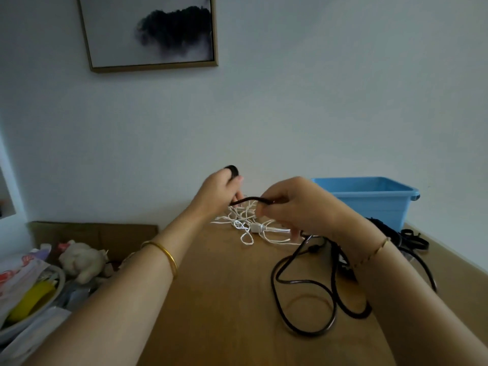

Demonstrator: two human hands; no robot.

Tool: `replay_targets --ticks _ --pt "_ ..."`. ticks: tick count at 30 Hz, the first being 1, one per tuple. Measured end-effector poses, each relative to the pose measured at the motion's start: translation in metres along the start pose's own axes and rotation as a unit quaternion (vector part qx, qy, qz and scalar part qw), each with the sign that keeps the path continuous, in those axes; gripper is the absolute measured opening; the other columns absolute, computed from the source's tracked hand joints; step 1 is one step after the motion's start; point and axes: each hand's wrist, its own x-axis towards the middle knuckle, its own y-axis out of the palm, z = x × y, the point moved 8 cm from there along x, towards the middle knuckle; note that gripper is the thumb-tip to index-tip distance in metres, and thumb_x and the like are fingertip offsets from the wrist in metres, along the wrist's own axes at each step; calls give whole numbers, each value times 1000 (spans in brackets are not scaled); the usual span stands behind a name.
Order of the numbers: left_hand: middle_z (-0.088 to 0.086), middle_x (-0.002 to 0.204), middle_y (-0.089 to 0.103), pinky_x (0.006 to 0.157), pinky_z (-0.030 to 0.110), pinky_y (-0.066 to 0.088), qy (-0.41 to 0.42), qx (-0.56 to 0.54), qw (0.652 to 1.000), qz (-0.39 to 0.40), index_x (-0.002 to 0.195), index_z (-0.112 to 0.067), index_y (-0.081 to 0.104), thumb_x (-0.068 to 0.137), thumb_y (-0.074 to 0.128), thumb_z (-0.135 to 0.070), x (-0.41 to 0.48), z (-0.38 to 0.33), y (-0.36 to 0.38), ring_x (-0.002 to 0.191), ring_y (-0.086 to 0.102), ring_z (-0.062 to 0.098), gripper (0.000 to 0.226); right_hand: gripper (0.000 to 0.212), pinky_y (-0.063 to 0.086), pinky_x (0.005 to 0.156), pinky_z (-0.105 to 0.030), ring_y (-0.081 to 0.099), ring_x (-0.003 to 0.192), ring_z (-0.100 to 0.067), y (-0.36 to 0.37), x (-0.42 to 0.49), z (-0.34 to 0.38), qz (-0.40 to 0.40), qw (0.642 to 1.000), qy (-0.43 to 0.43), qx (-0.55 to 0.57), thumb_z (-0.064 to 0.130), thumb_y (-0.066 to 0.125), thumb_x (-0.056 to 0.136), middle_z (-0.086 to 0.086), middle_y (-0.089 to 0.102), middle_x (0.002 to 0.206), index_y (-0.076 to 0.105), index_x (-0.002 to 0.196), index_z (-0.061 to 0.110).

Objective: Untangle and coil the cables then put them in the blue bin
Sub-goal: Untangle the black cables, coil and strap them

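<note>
Black cable (pixel 248 199) stretches in a short span between two raised hands above a light wooden desk (pixel 211 286). The left hand (pixel 219 191) has its grip clamped round the cable's plug end (pixel 233 170), which pokes up above the curled fingers. The right hand (pixel 293 204) has its grip pinched on the cable a little further along. From there the rest of the cable drops to the desk and lies in loose, crossing loops near the front right. This looks like the start of coiling: one end is secured and the first turn is being measured out. The next move seems to call for the right hand to slide along, draw slack up and lay a loop into the left, easing the crossed loops apart as they rise. Behind the hands lies a tangle of thin white cable (pixel 245 223), not yet sorted. The blue bin (pixel 369 196) stands at the back right against the wall, its open top unobstructed, with another dark cable bundle (pixel 414 240) just beside it near the desk's right edge. The middle of the desk gives room for pulling slack. To the left, off the desk, sit a cardboard box (pixel 92 231), a plush toy (pixel 81 260) and a basket of packets (pixel 26 286).
</note>
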Motion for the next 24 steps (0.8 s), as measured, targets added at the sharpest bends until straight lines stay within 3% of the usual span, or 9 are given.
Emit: replay_targets --ticks 3,6,10,13,15,17,19,21,24 --pt "14 70 69 60 26 45 -47 56 988 139 89 9 57 100 41 -25 -10 -12 22 52 55 16 39 10 56 51 -31 50 40 -4 -32 3 -5 -110 993 -15 -49 15 63 89 9 55 54 72 85 19" --pt "11 57 61 63 34 44 -93 -63 968 223 105 5 65 103 36 -28 -22 -18 31 47 49 16 43 9 56 61 -39 55 46 -12 -60 4 -21 -202 975 0 -96 25 67 86 8 59 53 68 78 29" --pt "-4 39 36 47 23 34 -124 -302 872 364 109 4 65 98 27 -45 -40 -35 47 37 33 8 63 14 47 61 -31 59 62 -15 -66 7 -37 -242 959 34 -147 39 68 83 8 60 61 64 71 32" --pt "-9 38 37 36 13 31 -90 -436 791 419 106 2 69 90 50 -50 -45 -52 46 34 28 2 58 15 46 64 -32 60 71 -18 -62 10 -50 -242 955 60 -160 41 66 84 4 64 70 69 78 28" --pt "-11 37 38 34 11 32 -79 -502 751 420 105 3 69 87 62 -38 -43 -55 41 34 25 2 46 15 44 63 -31 59 71 -19 -56 12 -62 -222 962 67 -144 38 65 85 3 63 69 71 81 25" --pt "-9 38 32 35 11 34 -74 -564 713 409 107 6 67 90 59 -29 -37 -58 34 35 22 3 40 14 48 65 -34 60 73 -21 -45 15 -69 -186 976 51 -102 32 64 86 1 65 71 71 82 20" --pt "-8 40 29 35 12 37 -72 -622 684 374 106 8 65 94 49 -25 -29 -64 24 36 22 3 39 13 51 75 -25 63 85 -16 -33 18 -70 -135 990 36 -26 21 60 89 -1 69 88 72 92 18" --pt "-8 35 33 33 11 35 -86 -650 696 291 97 7 68 93 42 -26 -15 -65 12 33 20 4 42 21 47 83 -18 62 99 -11 -22 20 -68 -83 995 21 60 12 54 92 -2 69 104 69 103 20" --pt "-8 33 34 31 9 31 -82 -661 729 157 88 5 67 93 38 -28 1 -70 -12 26 29 5 44 35 47 92 -21 61 108 -9 -18 21 -66 -52 978 6 201 2 43 96 -3 67 113 63 118 20"
